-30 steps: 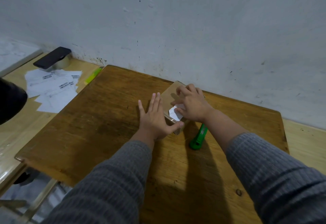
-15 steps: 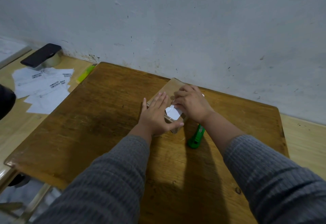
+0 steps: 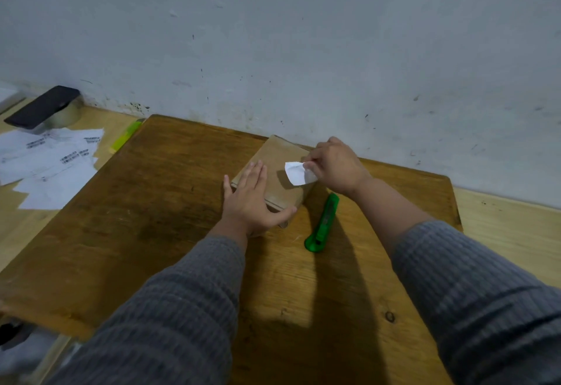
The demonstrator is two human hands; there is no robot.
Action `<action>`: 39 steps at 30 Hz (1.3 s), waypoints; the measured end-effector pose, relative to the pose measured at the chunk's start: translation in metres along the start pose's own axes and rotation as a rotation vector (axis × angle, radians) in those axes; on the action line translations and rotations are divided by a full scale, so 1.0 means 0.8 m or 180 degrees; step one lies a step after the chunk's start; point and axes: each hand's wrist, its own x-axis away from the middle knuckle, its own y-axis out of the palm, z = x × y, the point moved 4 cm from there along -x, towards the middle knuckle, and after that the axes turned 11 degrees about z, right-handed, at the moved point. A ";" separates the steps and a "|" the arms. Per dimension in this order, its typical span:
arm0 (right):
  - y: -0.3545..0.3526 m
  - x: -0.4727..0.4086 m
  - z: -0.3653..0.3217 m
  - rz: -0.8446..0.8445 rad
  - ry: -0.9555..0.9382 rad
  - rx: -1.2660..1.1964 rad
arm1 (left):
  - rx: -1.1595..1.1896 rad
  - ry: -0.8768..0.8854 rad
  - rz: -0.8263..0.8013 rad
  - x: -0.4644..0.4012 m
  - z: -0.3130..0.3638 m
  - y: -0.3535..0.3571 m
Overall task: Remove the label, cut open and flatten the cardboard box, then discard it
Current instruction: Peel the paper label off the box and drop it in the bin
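We are pressing our left hand (image 3: 250, 202) flat, fingers spread, on the near left part of the cardboard box (image 3: 274, 169), which is sitting on the dark wooden board (image 3: 151, 202) close to the wall (image 3: 273, 35). Our right hand (image 3: 335, 166) is pinching the white label (image 3: 295, 173) between thumb and fingertips; the label is curling up over the box's right edge, and we cannot tell whether any of it is clinging to the cardboard. A green utility knife (image 3: 323, 223) is lying on the board just right of the box. Far left, loose printed labels (image 3: 51, 163) are lying beside a black phone (image 3: 42, 107) resting on a tape roll (image 3: 65, 116).
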 end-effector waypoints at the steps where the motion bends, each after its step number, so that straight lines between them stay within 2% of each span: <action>1: 0.000 0.002 0.003 -0.0007 0.0124 -0.0106 | -0.0013 -0.0066 -0.0016 0.002 0.001 -0.002; 4: -0.003 0.008 0.005 -0.0003 0.0621 -0.0688 | 0.0081 -0.0377 -0.0150 0.010 0.004 -0.007; 5: -0.003 0.009 0.004 -0.0001 0.0724 -0.0847 | 0.0284 -0.0522 -0.0029 0.011 0.006 -0.012; 7: -0.007 0.008 -0.001 0.0023 0.0752 -0.0952 | 0.0751 -0.0534 0.0729 0.011 0.009 -0.035; 9: -0.015 0.007 -0.008 0.0137 0.0636 -0.0807 | 0.1017 -0.0123 0.1591 0.010 0.020 -0.067; 11: -0.024 0.007 -0.019 0.0260 0.0500 -0.0576 | 0.1061 0.0276 0.1802 0.007 0.030 -0.090; 15: -0.036 0.009 -0.047 0.0365 0.0476 -0.0689 | 0.0942 0.0623 0.1540 0.005 0.028 -0.108; 19: -0.047 0.017 -0.080 0.0435 0.0554 -0.0728 | 0.0633 0.0758 0.1618 0.015 0.011 -0.130; 23: -0.051 0.028 -0.116 0.0344 0.0712 -0.0493 | 0.0323 0.0898 0.1645 0.025 -0.011 -0.148; 28: -0.056 0.059 -0.141 0.0475 0.0895 -0.0147 | 0.0363 0.1237 0.1532 0.042 -0.011 -0.148; 33: -0.073 0.123 -0.144 0.0848 0.1320 0.0028 | 0.0627 0.1780 0.1354 0.064 0.024 -0.134; 37: -0.098 0.188 -0.131 0.1114 0.1608 0.0206 | 0.0879 0.1967 0.1036 0.088 0.087 -0.125; 39: -0.112 0.226 -0.119 0.1365 0.1860 0.0206 | 0.1177 0.1872 0.0714 0.106 0.126 -0.120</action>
